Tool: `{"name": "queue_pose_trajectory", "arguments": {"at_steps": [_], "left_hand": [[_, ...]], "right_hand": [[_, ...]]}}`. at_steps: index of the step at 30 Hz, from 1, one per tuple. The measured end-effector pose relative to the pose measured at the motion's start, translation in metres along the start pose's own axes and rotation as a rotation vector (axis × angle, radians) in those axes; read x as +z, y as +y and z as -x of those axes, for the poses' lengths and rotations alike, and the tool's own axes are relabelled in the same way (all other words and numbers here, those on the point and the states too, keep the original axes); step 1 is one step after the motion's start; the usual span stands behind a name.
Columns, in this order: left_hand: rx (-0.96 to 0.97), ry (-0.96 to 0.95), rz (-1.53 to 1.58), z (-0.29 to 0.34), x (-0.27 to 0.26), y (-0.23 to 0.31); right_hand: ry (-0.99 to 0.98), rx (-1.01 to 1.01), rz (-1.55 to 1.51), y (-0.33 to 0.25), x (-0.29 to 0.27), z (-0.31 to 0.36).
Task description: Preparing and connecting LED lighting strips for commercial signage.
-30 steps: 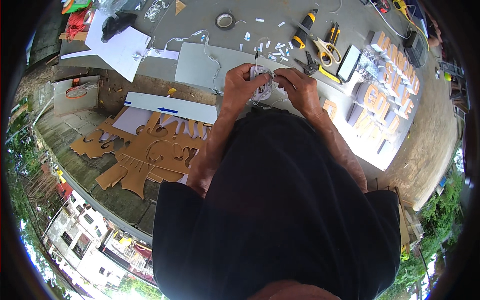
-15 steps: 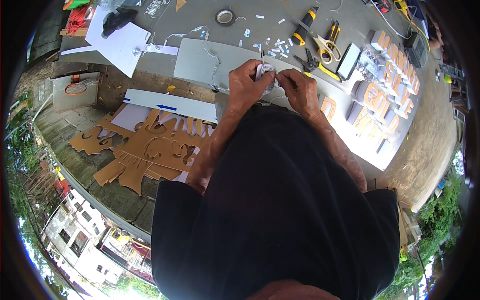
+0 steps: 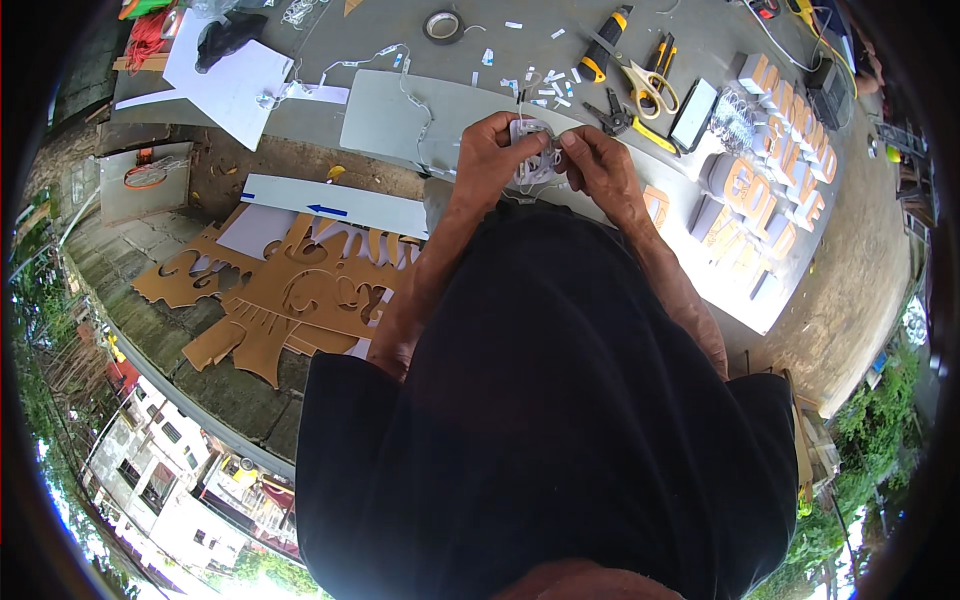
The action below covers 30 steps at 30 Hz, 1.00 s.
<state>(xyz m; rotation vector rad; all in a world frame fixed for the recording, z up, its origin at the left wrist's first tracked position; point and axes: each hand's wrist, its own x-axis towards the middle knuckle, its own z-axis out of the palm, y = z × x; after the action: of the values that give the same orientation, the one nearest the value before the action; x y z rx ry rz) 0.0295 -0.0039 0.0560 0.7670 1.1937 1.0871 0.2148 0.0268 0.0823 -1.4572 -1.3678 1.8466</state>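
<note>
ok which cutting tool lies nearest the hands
The yellow-handled pliers, lying just beyond the right hand; the scissors, wide knife and slim knife all lie farther off.

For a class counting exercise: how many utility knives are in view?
2: a larger yellow-and-black knife to the upper left of the scissor handles, and a slimmer one just above them. More may be hidden.

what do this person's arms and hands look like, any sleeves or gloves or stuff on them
The person wears a black shirt with short, loose sleeves. Below them the forearms are bare, with no watch or band visible. The left hand and right hand wear no gloves; rings are too small to tell.
</note>
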Motion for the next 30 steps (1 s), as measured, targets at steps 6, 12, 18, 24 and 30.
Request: {"name": "queue_pose_trajectory", "arguments": {"at_steps": [6, 12, 18, 24, 30], "left_hand": [[-0.103, 0.168, 0.109, 0.000, -0.006, 0.002], [-0.098, 0.108, -0.105, 0.001, -0.009, -0.006], [-0.069, 0.139, -0.086, 0.000, -0.007, -0.010], [-0.051, 0.171, 0.046, 0.002, 0.000, -0.005], [0.046, 0.269, -0.096, 0.005, 0.007, -0.008]], "right_hand": [[0.119, -0.501, 0.435, 0.009, 0.003, 0.007], [0.075, -0.713, 0.665, 0.017, 0.001, 0.003], [0.070, -0.695, 0.699, 0.022, 0.001, 0.001], [0.110, -0.606, 0.667, 0.021, 0.008, 0.002], [0.139, -0.388, 0.492, 0.020, 0.016, 0.002]]}}
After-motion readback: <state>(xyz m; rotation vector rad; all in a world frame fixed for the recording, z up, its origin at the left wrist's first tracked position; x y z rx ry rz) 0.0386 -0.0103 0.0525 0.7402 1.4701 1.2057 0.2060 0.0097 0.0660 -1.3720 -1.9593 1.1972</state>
